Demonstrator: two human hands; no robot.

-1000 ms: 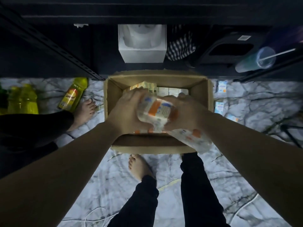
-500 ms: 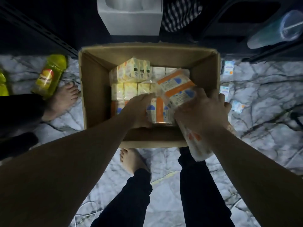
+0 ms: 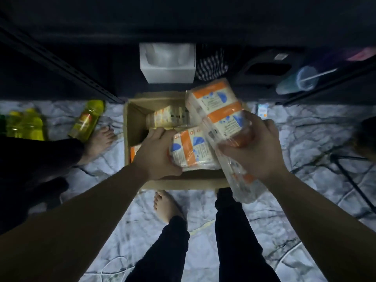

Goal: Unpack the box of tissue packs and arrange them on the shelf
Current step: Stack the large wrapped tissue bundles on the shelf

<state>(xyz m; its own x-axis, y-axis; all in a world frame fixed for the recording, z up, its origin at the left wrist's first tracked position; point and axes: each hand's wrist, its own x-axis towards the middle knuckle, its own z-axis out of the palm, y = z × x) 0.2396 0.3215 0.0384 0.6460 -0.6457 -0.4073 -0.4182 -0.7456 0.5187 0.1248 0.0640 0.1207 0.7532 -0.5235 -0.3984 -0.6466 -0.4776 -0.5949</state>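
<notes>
An open cardboard box sits on the marble floor in front of a dark shelf. Several yellow tissue packs lie inside it. My left hand grips an orange, white and blue tissue pack over the box. My right hand holds a plastic-wrapped bundle of the same tissue packs, lifted and tilted above the box's right side. Its loose clear wrapper hangs down past my wrist.
On the shelf stand a white tissue box, a striped cloth, a black container and a plastic cup with a straw. Yellow bottles lie at the left by another person's foot. My feet stand below the box.
Both hands have risen out of the box. The right hand lifted the wrapped bundle higher and further right, and the left hand brought a single pack up from the box.
</notes>
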